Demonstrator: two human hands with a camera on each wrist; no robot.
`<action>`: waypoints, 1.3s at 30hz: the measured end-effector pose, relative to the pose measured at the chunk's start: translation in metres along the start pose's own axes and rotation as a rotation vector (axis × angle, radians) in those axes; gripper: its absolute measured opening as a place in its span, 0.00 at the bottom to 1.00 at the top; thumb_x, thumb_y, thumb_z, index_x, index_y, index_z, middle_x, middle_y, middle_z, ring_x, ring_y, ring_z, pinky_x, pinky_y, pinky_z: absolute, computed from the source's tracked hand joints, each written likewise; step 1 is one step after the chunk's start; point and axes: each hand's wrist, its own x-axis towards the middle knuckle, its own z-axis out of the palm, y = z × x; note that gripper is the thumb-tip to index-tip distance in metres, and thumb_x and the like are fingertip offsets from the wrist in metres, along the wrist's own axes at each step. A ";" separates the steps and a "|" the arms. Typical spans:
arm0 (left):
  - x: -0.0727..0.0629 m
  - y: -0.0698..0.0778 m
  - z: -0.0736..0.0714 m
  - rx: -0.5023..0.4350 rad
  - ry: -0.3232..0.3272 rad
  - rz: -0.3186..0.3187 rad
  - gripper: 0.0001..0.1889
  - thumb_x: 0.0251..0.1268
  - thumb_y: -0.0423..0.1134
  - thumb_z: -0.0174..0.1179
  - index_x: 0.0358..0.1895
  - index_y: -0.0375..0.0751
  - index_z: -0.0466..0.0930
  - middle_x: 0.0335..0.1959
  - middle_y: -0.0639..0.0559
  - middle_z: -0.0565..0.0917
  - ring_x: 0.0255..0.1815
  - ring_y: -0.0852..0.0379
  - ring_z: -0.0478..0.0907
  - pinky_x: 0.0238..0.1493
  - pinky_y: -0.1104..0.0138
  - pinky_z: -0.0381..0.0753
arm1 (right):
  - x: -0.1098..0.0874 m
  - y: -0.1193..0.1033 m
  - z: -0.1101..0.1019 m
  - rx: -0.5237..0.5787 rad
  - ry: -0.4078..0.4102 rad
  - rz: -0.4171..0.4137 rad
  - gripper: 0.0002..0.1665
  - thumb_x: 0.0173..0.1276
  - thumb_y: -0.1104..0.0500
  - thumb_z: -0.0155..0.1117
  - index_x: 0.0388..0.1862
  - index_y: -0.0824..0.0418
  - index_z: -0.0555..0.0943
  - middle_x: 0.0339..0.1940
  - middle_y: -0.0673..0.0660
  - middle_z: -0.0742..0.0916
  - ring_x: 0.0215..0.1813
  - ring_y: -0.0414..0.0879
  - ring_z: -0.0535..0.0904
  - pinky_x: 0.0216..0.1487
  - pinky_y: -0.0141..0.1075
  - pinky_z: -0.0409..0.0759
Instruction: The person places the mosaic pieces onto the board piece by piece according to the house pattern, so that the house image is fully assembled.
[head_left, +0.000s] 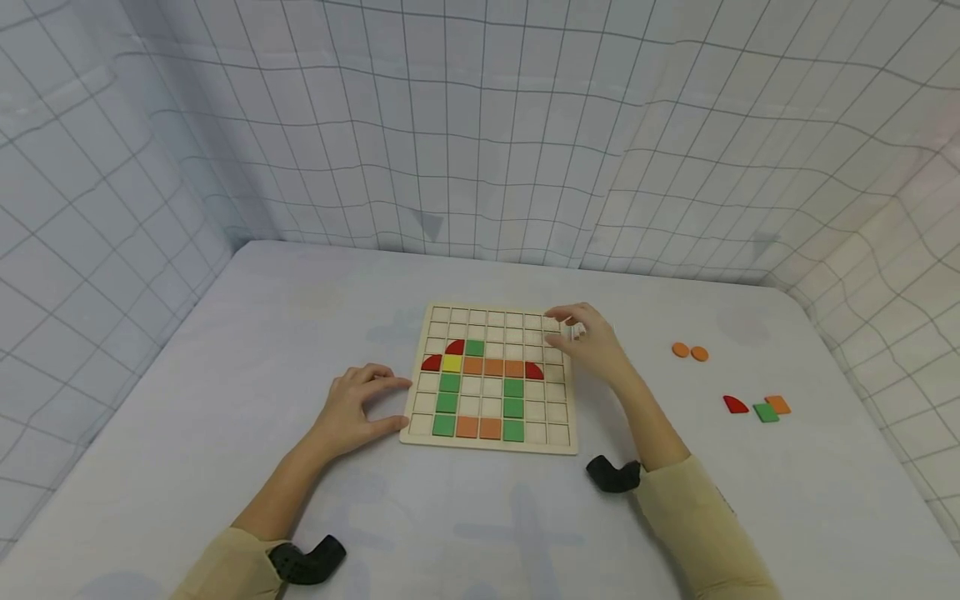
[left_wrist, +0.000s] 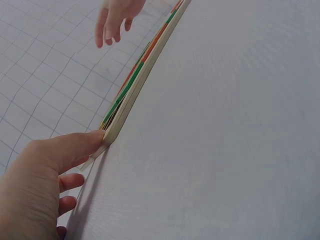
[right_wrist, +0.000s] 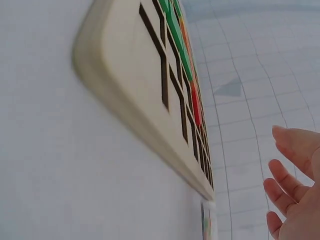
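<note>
A square wooden grid board (head_left: 491,448) lies flat on the table. Green squares (head_left: 447,402), orange squares (head_left: 492,367), a yellow square (head_left: 452,363) and red quarter-circles (head_left: 431,363) fill some of its cells. At the board's left edge is my left hand (head_left: 347,417), thumb and fingers spread apart; the left wrist view shows the thumb (left_wrist: 82,147) touching the board near a corner. My right hand (head_left: 591,343) hovers over the upper right edge, fingers loosely bent, with nothing between thumb and fingers. In the right wrist view this hand (right_wrist: 300,195) is apart from the board.
Right of the board lie two orange discs (head_left: 680,350), a red quarter-circle (head_left: 735,405), a green square (head_left: 766,412) and an orange square (head_left: 778,404). A white cloth covers the table (head_left: 480,542). Grid-patterned curtains (head_left: 480,150) hang behind and on both sides.
</note>
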 end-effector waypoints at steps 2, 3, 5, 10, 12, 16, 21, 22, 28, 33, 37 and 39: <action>0.000 0.000 0.000 0.001 -0.001 0.000 0.23 0.42 0.46 0.70 0.46 0.46 0.82 0.45 0.47 0.75 0.46 0.47 0.67 0.43 0.53 0.59 | -0.007 0.007 -0.013 0.010 0.015 0.004 0.22 0.60 0.59 0.65 0.54 0.61 0.75 0.51 0.61 0.75 0.54 0.56 0.69 0.52 0.51 0.67; 0.000 0.000 0.000 0.001 -0.001 0.000 0.23 0.42 0.46 0.70 0.46 0.46 0.82 0.45 0.47 0.75 0.46 0.47 0.67 0.43 0.53 0.59 | -0.011 0.010 -0.019 0.008 0.024 0.003 0.23 0.60 0.59 0.65 0.54 0.61 0.75 0.51 0.62 0.75 0.53 0.57 0.69 0.53 0.51 0.66; 0.000 0.000 -0.001 0.000 0.000 -0.001 0.23 0.42 0.46 0.70 0.46 0.46 0.82 0.45 0.47 0.75 0.46 0.47 0.67 0.44 0.53 0.59 | -0.019 0.018 -0.031 -0.019 0.038 0.003 0.23 0.60 0.58 0.65 0.55 0.61 0.75 0.51 0.62 0.75 0.53 0.57 0.68 0.54 0.53 0.63; 0.000 0.000 0.000 -0.005 -0.004 0.001 0.23 0.42 0.46 0.70 0.47 0.46 0.82 0.45 0.47 0.75 0.45 0.48 0.67 0.43 0.53 0.59 | -0.042 0.038 -0.056 -0.102 0.069 0.008 0.23 0.62 0.58 0.63 0.56 0.60 0.73 0.53 0.61 0.75 0.53 0.56 0.67 0.51 0.54 0.60; 0.000 -0.001 0.001 -0.005 -0.005 0.001 0.23 0.42 0.46 0.70 0.47 0.46 0.81 0.45 0.47 0.75 0.45 0.48 0.67 0.43 0.53 0.59 | -0.050 0.044 -0.066 -0.112 0.082 0.005 0.23 0.62 0.58 0.63 0.57 0.60 0.73 0.54 0.60 0.75 0.53 0.54 0.67 0.51 0.54 0.59; -0.001 0.000 0.001 -0.003 -0.003 -0.003 0.23 0.42 0.46 0.70 0.47 0.46 0.82 0.45 0.47 0.75 0.45 0.48 0.67 0.43 0.53 0.59 | -0.066 0.054 -0.085 -0.129 0.108 -0.009 0.23 0.63 0.58 0.62 0.56 0.62 0.73 0.53 0.60 0.75 0.51 0.54 0.67 0.50 0.54 0.60; -0.001 0.001 0.000 0.004 -0.006 -0.010 0.23 0.42 0.46 0.70 0.46 0.45 0.82 0.44 0.47 0.75 0.45 0.48 0.67 0.43 0.54 0.59 | -0.088 0.067 -0.105 -0.171 0.144 0.041 0.23 0.63 0.58 0.62 0.57 0.61 0.74 0.51 0.60 0.75 0.49 0.50 0.66 0.47 0.50 0.59; -0.002 0.002 0.000 0.005 -0.007 -0.011 0.23 0.42 0.46 0.70 0.46 0.45 0.82 0.44 0.47 0.75 0.45 0.48 0.67 0.43 0.54 0.59 | -0.092 0.069 -0.109 -0.175 0.151 0.053 0.23 0.63 0.58 0.62 0.57 0.61 0.74 0.50 0.60 0.75 0.49 0.48 0.66 0.47 0.50 0.59; -0.001 0.002 -0.001 0.011 -0.002 0.001 0.23 0.42 0.45 0.70 0.46 0.45 0.82 0.44 0.47 0.75 0.45 0.48 0.67 0.43 0.54 0.59 | -0.117 0.081 -0.130 -0.224 0.162 0.109 0.24 0.64 0.55 0.60 0.57 0.63 0.72 0.49 0.52 0.74 0.48 0.33 0.65 0.45 0.48 0.57; -0.001 0.002 -0.001 0.008 0.003 0.012 0.23 0.41 0.45 0.70 0.46 0.45 0.82 0.44 0.47 0.75 0.44 0.48 0.67 0.42 0.54 0.59 | -0.135 0.092 -0.146 -0.272 0.171 0.183 0.25 0.65 0.52 0.59 0.58 0.62 0.71 0.49 0.41 0.71 0.47 0.26 0.62 0.44 0.41 0.61; 0.000 0.001 0.000 0.009 0.002 0.012 0.23 0.42 0.46 0.70 0.46 0.45 0.82 0.44 0.48 0.75 0.43 0.49 0.67 0.42 0.54 0.59 | -0.149 0.104 -0.158 -0.280 0.184 0.235 0.26 0.66 0.51 0.58 0.59 0.61 0.71 0.49 0.36 0.70 0.47 0.27 0.62 0.42 0.37 0.61; 0.000 0.001 -0.001 0.010 0.001 0.010 0.23 0.42 0.46 0.70 0.46 0.45 0.82 0.43 0.48 0.75 0.43 0.49 0.67 0.42 0.54 0.59 | -0.155 0.111 -0.163 -0.284 0.187 0.249 0.26 0.66 0.51 0.58 0.59 0.62 0.70 0.48 0.36 0.71 0.46 0.26 0.62 0.42 0.40 0.59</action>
